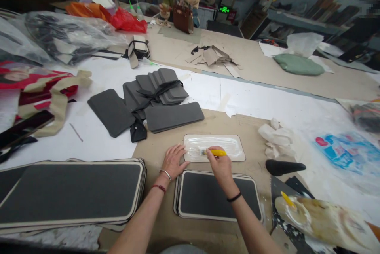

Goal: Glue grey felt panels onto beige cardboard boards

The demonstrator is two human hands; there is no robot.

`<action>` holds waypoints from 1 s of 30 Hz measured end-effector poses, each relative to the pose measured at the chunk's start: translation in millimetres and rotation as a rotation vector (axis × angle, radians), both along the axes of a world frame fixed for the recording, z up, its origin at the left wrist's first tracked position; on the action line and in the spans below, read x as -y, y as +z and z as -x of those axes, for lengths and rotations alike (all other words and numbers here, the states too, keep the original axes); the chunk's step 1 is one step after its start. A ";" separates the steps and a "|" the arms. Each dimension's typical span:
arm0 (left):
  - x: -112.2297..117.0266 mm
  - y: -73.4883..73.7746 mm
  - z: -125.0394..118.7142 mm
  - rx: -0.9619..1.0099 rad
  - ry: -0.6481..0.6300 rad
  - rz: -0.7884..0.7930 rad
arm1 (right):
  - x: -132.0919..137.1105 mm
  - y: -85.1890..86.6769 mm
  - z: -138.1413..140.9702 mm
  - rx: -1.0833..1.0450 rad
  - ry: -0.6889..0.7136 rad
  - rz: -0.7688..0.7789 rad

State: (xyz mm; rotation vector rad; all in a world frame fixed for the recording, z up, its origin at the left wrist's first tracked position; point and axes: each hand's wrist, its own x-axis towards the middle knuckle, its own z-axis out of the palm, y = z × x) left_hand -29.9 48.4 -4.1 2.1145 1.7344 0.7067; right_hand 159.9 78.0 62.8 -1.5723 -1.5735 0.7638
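Observation:
A rounded rectangular panel lies on the brown paper, coated with streaky wet white glue. My right hand grips a brush with a yellow handle, its bristles down on the glued face left of the panel's middle. At the panel's left end my left hand rests with fingers stretched out, the tips at its edge. Just below is a stack of dark grey panels with pale borders, partly covered by my right forearm. Farther left lies a stack of longer bordered panels.
Loose dark grey boards, some tied with black strips, lie behind the panel. At right are crumpled paper, a black tapered object and a glue-smeared container with another yellow handle. Across the table a person handles a brown handbag.

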 end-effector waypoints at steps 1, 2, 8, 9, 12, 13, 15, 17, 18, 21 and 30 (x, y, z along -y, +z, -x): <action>-0.1 -0.3 0.0 -0.003 -0.004 -0.004 | -3.4 -2.2 14.6 -0.048 0.035 0.009; -0.2 -0.5 0.1 -0.007 -0.007 -0.006 | -7.3 -5.0 26.6 -0.087 0.066 0.024; -0.5 -0.8 0.4 -0.035 -0.005 -0.016 | -35.5 -20.1 -27.3 0.022 -0.112 0.136; -0.4 -0.8 0.4 -0.032 -0.005 -0.021 | -38.4 -20.3 -52.8 0.083 -0.189 0.148; -0.2 -2.0 0.5 -0.010 -0.002 -0.042 | -41.3 -14.8 -122.9 0.262 -0.359 0.147; -0.2 -2.9 0.6 -0.003 -0.001 -0.047 | -41.0 -11.9 -139.2 0.314 -0.391 0.139; -0.3 -4.6 0.9 0.001 0.001 -0.053 | -41.1 -7.4 -158.2 0.378 -0.422 0.128; -0.3 -6.0 1.2 -0.006 0.000 -0.056 | -44.5 -6.5 -161.1 0.359 -0.427 0.121; -0.3 -6.3 1.2 -0.012 0.001 -0.058 | -48.0 -7.8 -158.5 0.316 -0.417 0.116; -0.2 -6.5 1.2 -0.035 0.001 -0.071 | -62.9 -16.1 -146.1 0.093 -0.373 0.110; -1.4 -6.2 1.6 0.011 0.007 -0.069 | -72.4 5.6 -153.2 0.148 -0.386 0.149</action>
